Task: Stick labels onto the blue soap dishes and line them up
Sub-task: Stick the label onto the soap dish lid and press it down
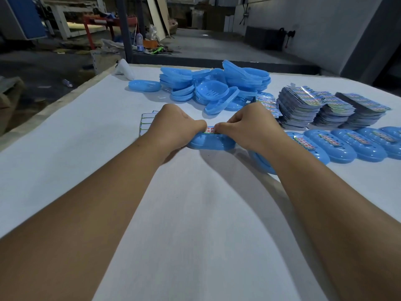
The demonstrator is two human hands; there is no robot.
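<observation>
both hands meet at the middle of the view. the left hand has its fingers curled down over the left end of a blue soap dish, and the right hand is curled over its right end; between the two thumbs a white label with red print is pressed on top of the dish. the dish lies on the white table. just beyond the left hand, at about 10 o'clock, lies a sheet of blank labels. at 12 o'clock sits a loose heap of unlabelled blue dishes. at 2 o'clock stand stacks of printed cards, and at 3 o'clock a row of labelled dishes lies side by side.
</observation>
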